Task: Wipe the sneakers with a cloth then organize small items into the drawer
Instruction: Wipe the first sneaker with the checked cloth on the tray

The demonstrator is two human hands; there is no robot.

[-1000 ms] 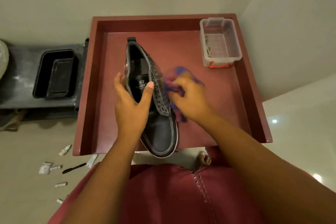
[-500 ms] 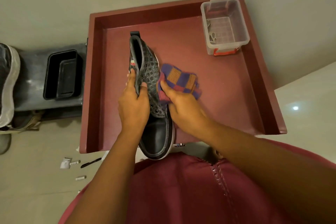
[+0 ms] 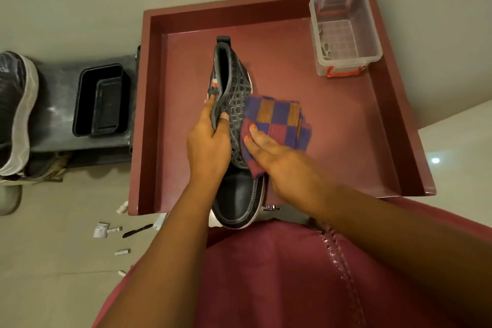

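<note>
Left hand (image 3: 209,141) is gripping the stiff-looking sneaker (image 3: 234,114) by its collar; right hand (image 3: 277,152) is pressing the soft, limp cloth (image 3: 279,122) flat-fingered against its side

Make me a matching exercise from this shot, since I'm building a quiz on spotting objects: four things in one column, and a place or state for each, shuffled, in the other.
Things:
1. black sneaker
2. checked cloth
3. clear plastic box
4. black tray

Places or states:
A. in the far right corner of the red drawer
B. outside the drawer, to its left
C. gripped at the collar by the left hand
D. pressed against the sneaker's side by the right hand

Pairs: 1-C, 2-D, 3-A, 4-B
</note>
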